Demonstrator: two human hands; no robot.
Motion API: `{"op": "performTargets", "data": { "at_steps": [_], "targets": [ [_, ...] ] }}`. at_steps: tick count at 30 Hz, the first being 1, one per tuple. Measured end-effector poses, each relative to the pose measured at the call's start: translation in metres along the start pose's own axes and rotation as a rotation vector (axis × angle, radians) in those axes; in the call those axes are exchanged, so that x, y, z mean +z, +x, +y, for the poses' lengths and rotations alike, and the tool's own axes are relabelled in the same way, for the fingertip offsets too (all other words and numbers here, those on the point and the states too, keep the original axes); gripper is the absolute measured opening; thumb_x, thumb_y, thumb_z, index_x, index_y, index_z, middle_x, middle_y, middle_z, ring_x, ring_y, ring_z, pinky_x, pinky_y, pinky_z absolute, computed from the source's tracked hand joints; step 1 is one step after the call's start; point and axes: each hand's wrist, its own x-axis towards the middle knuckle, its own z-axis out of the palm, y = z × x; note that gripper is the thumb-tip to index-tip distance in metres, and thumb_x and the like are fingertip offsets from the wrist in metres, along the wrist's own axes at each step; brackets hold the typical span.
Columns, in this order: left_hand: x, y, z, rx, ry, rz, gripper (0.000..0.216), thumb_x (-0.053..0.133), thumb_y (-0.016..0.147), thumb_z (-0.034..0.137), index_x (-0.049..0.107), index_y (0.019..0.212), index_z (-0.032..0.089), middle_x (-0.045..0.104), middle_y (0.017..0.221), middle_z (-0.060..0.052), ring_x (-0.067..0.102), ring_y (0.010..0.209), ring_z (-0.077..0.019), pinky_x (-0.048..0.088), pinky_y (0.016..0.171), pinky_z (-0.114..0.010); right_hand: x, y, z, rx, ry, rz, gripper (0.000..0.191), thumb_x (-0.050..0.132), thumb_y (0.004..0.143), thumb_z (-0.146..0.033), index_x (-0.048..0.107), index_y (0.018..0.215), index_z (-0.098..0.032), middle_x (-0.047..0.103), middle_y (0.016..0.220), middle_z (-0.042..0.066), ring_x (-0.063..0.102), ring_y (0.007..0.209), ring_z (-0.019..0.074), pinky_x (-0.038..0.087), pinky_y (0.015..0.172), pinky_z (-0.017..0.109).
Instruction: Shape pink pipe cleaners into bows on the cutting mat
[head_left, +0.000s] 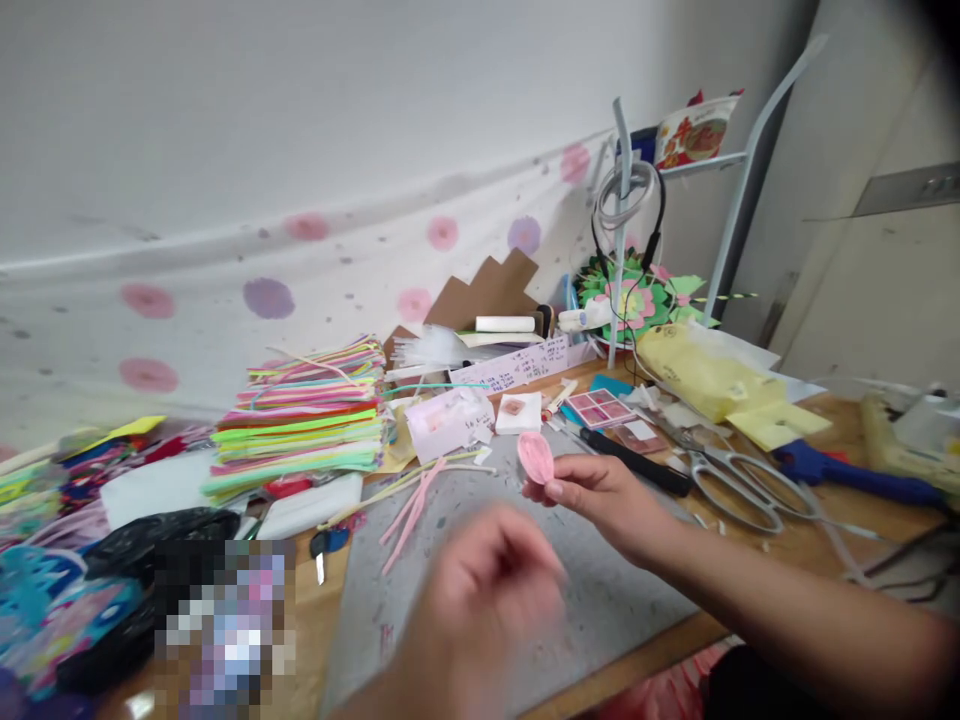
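My right hand (600, 495) pinches a small pink looped piece of pipe cleaner (535, 457) between thumb and fingers, above a grey mat (600, 590). My left hand (487, 590) hovers lower, near the mat's front, smeared by motion so its fingers do not show clearly. Loose pink and yellow pipe cleaners (416, 495) lie on the mat to the left of both hands.
A tall stack of coloured pipe cleaners (307, 420) stands at the left. Large scissors (739, 480) and a blue glue gun (847, 470) lie at the right. A pink palette (600, 407), yellow bags (705, 375), cardboard (491, 285) and a metal rack (622, 230) crowd the back.
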Motion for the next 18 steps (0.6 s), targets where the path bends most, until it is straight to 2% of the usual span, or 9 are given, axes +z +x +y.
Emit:
{"op": "performTargets", "data": {
  "at_steps": [2,3,4,8,13,18],
  "targets": [
    [-0.022,0.024,0.009,0.182,0.093,0.437,0.013,0.050,0.088,0.025,0.061,0.093,0.029,0.058,0.083,0.004,0.054,0.076,-0.0051,0.042,0.069,-0.014,0.002,-0.001,0.000,0.004,0.001,-0.021,0.017,0.065,0.077,-0.033,0.072,0.084,-0.019,0.070,0.083,0.004,0.060,0.077,0.0139,0.045,0.073,0.027],
    [-0.031,0.034,0.013,0.207,0.214,0.656,0.010,0.059,0.082,0.022,0.062,0.091,0.025,0.059,0.082,0.003,0.054,0.074,-0.0060,0.042,0.069,-0.016,0.003,-0.001,0.001,0.010,0.007,-0.028,0.017,0.065,0.078,-0.033,0.072,0.085,-0.020,0.071,0.083,0.004,0.061,0.078,0.0138,0.045,0.074,0.027],
    [-0.038,0.042,0.015,0.171,0.305,0.716,0.013,0.064,0.078,0.023,0.062,0.090,0.021,0.061,0.083,0.002,0.055,0.075,-0.0083,0.043,0.070,-0.019,0.004,-0.001,0.002,0.020,0.015,-0.033,0.017,0.064,0.078,-0.033,0.072,0.086,-0.020,0.071,0.084,0.004,0.061,0.079,0.0137,0.045,0.074,0.027],
    [-0.049,0.060,0.012,0.030,0.365,0.590,0.015,0.063,0.077,0.029,0.062,0.083,0.015,0.064,0.076,-0.002,0.057,0.068,-0.0128,0.046,0.063,-0.025,0.006,0.001,0.009,0.062,0.047,-0.049,0.017,0.064,0.078,-0.032,0.071,0.088,-0.020,0.071,0.085,0.003,0.063,0.080,0.0136,0.047,0.078,0.028],
    [-0.057,0.065,-0.001,0.027,0.468,0.660,0.021,0.058,0.080,0.033,0.061,0.071,0.014,0.061,0.063,-0.001,0.052,0.057,-0.0103,0.043,0.055,-0.023,0.006,0.006,0.017,0.094,0.049,-0.062,0.018,0.065,0.077,-0.033,0.071,0.086,-0.019,0.071,0.084,0.004,0.064,0.080,0.0145,0.048,0.078,0.029],
    [-0.071,0.061,-0.005,0.030,0.546,0.660,0.027,0.052,0.083,0.038,0.063,0.074,0.015,0.064,0.068,-0.002,0.056,0.062,-0.0130,0.046,0.059,-0.025,0.008,0.007,0.020,0.131,-0.006,-0.060,0.021,0.063,0.078,-0.035,0.070,0.084,-0.017,0.071,0.082,0.005,0.063,0.079,0.0150,0.048,0.078,0.029]
  ]
}}
